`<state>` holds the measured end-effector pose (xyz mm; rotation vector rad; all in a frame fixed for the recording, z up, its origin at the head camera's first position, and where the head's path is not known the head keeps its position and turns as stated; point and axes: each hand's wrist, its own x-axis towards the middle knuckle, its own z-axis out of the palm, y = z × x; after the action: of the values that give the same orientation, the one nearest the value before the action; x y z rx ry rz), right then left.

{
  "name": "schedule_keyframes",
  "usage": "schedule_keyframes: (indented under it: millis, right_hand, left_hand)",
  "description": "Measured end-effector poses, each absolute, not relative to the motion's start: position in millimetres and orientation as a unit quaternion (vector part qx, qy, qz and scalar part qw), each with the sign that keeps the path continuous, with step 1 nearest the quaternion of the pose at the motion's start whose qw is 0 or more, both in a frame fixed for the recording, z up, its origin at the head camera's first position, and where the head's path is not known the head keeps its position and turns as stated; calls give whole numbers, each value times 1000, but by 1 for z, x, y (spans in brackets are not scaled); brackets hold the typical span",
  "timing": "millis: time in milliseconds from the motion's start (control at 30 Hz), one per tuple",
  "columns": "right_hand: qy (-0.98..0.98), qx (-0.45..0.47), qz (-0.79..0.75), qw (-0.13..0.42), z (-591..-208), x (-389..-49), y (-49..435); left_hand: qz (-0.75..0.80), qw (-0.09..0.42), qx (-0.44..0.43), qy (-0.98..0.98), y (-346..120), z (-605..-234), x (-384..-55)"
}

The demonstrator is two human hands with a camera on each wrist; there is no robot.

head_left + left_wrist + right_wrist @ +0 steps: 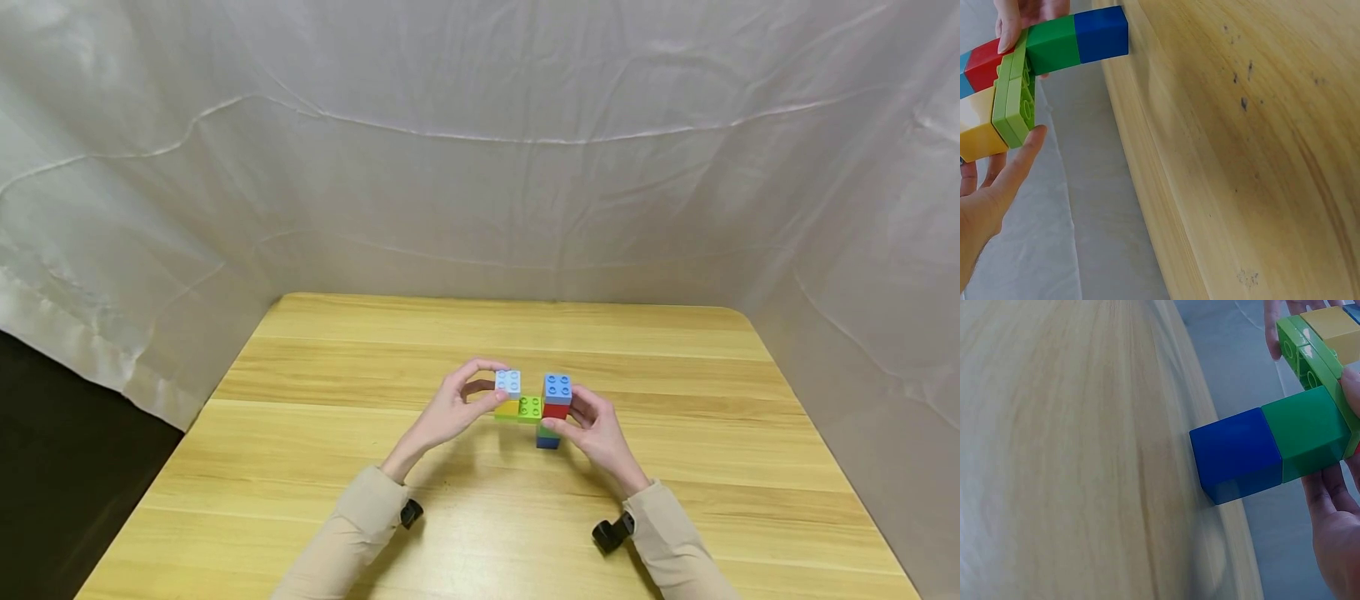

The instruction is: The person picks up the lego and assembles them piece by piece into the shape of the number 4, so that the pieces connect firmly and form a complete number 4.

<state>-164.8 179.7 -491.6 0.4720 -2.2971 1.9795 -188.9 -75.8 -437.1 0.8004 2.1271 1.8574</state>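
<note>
Both hands hold one structure of toy building bricks. In the head view, a light blue brick (507, 379) tops a yellow brick (507, 408) on its left side. Lime green bricks (530, 408) bridge across to the right column, where a blue brick (557, 386) sits on a red brick (556, 411). A green brick (1054, 44) and a dark blue brick (1235, 456) extend below. My left hand (455, 406) pinches the light blue and yellow side between thumb and fingers. My right hand (602, 429) grips the right column around the red brick. Whether the dark blue brick touches the table cannot be told.
The wooden table (337, 358) lies beneath the hands. A pale grey curtain (480, 200) hangs behind it and at the sides. Black wrist cameras sit at both cuffs, the right camera (611, 533) jutting inward. A dark area (60, 467) shows at the left.
</note>
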Motion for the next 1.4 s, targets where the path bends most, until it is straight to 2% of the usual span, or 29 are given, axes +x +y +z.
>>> schedule_keyframes:
  millis: [1400]
  right_hand:
    - [-746, 148, 648, 29, -493, -166, 180]
  left_hand:
    - [632, 106, 272, 718, -78, -441, -191]
